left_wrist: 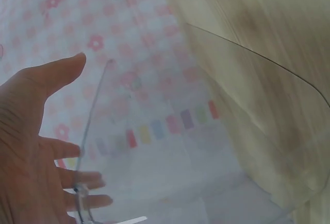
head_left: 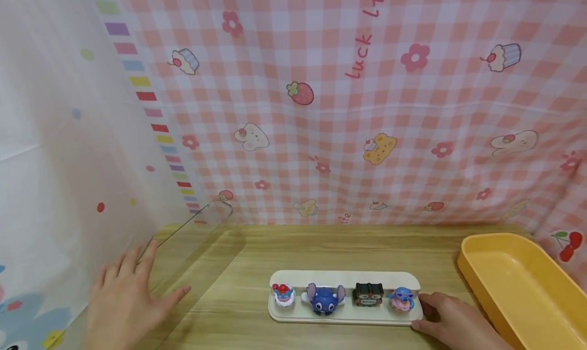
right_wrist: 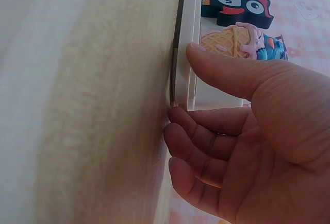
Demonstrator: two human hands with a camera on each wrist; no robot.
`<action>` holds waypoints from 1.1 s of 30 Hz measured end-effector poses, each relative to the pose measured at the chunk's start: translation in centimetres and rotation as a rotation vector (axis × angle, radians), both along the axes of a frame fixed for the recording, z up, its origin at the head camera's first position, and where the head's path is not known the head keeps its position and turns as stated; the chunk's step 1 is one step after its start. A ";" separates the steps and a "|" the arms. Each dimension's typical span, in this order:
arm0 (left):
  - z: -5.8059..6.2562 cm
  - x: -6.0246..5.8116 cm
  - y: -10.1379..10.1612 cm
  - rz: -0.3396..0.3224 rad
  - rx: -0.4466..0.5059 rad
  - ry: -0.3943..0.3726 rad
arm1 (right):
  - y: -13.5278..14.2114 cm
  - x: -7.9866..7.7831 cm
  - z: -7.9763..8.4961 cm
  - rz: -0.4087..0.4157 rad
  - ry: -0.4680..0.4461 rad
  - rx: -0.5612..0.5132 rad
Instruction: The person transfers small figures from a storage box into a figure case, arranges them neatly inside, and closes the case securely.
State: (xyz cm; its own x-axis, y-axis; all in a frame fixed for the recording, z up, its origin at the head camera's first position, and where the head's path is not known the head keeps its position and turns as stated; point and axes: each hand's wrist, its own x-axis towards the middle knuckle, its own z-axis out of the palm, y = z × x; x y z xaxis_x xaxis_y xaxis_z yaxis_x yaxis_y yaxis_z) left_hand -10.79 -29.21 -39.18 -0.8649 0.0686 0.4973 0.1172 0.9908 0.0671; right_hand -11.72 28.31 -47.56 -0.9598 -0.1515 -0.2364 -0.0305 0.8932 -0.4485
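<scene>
My left hand (head_left: 126, 296) is at the left, fingers extended and thumb spread apart, beside the edge of a clear plastic piece (head_left: 197, 245) with a rounded corner. Through that plastic, some fingertips show in the left wrist view; whether they press it I cannot tell. My right hand (head_left: 451, 317) pinches the right end of a long white tray (head_left: 348, 277), thumb on its rim. On the tray are a cupcake figure (head_left: 283, 295), a blue big-eared figure (head_left: 323, 300), a black owl block (head_left: 368, 295) labelled "Seven", and a blue figure with an ice-cream cone (right_wrist: 242, 41).
A yellow bin (head_left: 472, 261) stands on the right, close beyond my right hand. Wood-grain tabletop (head_left: 298, 245) lies under everything. Pink checked cloth (head_left: 321, 126) hangs along the back, and white printed cloth (head_left: 55, 136) on the left.
</scene>
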 end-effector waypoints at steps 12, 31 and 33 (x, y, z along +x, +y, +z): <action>-0.7 0.1 -1.4 0.093 0.005 -0.154 | -0.2 -0.1 0.1 -0.021 -0.040 -0.008; -1.9 0.2 -2.1 0.173 0.059 -0.169 | -0.1 -0.2 0.1 -0.047 -0.050 -0.037; -1.8 0.2 -2.1 0.190 0.063 -0.191 | 0.1 -0.1 -0.1 -0.041 -0.041 -0.044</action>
State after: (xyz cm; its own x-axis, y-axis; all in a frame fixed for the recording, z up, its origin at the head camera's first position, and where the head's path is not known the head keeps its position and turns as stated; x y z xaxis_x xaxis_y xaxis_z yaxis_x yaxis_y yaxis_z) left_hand -10.56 -31.29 -40.99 -0.9377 -0.1292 0.3224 -0.0907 0.9871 0.1319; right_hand -11.84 28.37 -47.61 -0.9551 -0.1237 -0.2692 0.0245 0.8726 -0.4878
